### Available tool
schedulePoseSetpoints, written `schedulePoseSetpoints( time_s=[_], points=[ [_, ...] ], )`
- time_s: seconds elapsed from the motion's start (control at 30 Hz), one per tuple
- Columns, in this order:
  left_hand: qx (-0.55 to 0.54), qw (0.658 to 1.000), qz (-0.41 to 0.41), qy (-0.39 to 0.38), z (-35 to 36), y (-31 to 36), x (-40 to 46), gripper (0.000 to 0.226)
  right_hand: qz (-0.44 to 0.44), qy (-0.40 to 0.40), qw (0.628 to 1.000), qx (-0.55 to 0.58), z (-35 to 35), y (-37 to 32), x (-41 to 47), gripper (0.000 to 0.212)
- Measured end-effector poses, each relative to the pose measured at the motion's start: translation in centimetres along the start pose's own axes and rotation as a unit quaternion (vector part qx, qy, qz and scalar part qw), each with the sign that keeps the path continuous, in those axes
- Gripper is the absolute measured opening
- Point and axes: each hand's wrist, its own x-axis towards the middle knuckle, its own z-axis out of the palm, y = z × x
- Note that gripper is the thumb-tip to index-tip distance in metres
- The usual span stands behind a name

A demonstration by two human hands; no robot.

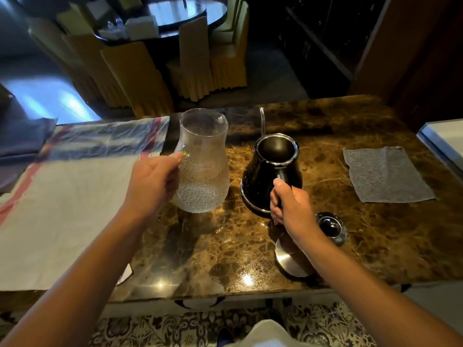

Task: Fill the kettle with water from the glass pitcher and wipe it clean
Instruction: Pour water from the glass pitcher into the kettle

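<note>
Head view, left hand: the left hand (152,182) is curled round the handle side of the glass pitcher (203,161), thumb tip at the handle's upper join; the handle itself is mostly hidden behind the fingers.
Glass pitcher: upright, just ahead of the left fingers, textured glass with water in its lower part; whether its base touches the marble counter (200,246) cannot be told.
Right hand: the right hand (292,209) is wrapped round the black handle of the kettle (271,174), thumb on top, fingers curled beneath.
Kettle: black, lid off, mouth open upward, just ahead of the right fingers and close beside the pitcher without touching it; its thin spout (262,121) rises at the far side.
Kettle lid: the lid (332,227) lies on the counter just right of the right wrist.
Kettle base: the round metal base (292,259) sits under the right forearm, nearer than the fingers.
Grey cloth: the cloth (385,174) lies flat, well to the right of the right hand.
Paper sheet: a pale sheet (62,216) covers the counter left of the left hand.
</note>
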Motion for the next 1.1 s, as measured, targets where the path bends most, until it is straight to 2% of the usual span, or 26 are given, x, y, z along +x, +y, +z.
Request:
schedulePoseSetpoints(
  time_s=[0.1,0.23,0.37,0.47,0.53,0.67,0.8,0.97,1.1],
  points=[
    [0.004,1.0,-0.001,-0.007,-0.6,0.8,0.4,0.068,0.002,0.017,1.0,-0.001,0.2,0.0,0.1,0.046],
    [0.095,0.994,0.022,-0.042,-0.6,2.0,1.2,0.066,0.002,0.012,1.0,-0.002,0.2,-0.1,0.0,0.047],
    [0.164,0.983,0.024,-0.081,-1.4,3.4,2.7,0.042,0.005,-0.002,1.0,-0.007,0.0,-0.2,0.1,0.046],
    [0.221,0.969,0.049,-0.094,-1.2,4.0,3.3,0.066,0.003,0.0,1.0,-0.007,0.0,-0.1,0.1,0.046],
    [0.232,0.966,0.064,-0.096,-0.9,4.2,3.5,0.073,-0.001,-0.002,1.0,-0.006,0.0,0.0,0.1,0.047],
    [0.273,0.953,0.086,-0.103,-0.2,4.7,4.1,0.048,-0.006,-0.001,1.0,-0.004,0.0,0.0,0.1,0.047],
    [0.291,0.945,0.1,-0.114,0.4,5.7,5.0,0.043,-0.009,-0.001,1.0,-0.008,0.0,0.0,0.2,0.048],
    [0.303,0.938,0.091,-0.138,1.3,6.5,6.2,0.05,-0.014,-0.002,1.0,-0.006,0.0,0.0,0.1,0.047],
    [0.295,0.935,0.061,-0.185,1.6,7.0,6.6,0.072,-0.021,0.004,1.0,0.003,0.4,-0.1,0.1,0.046]
  ],
)
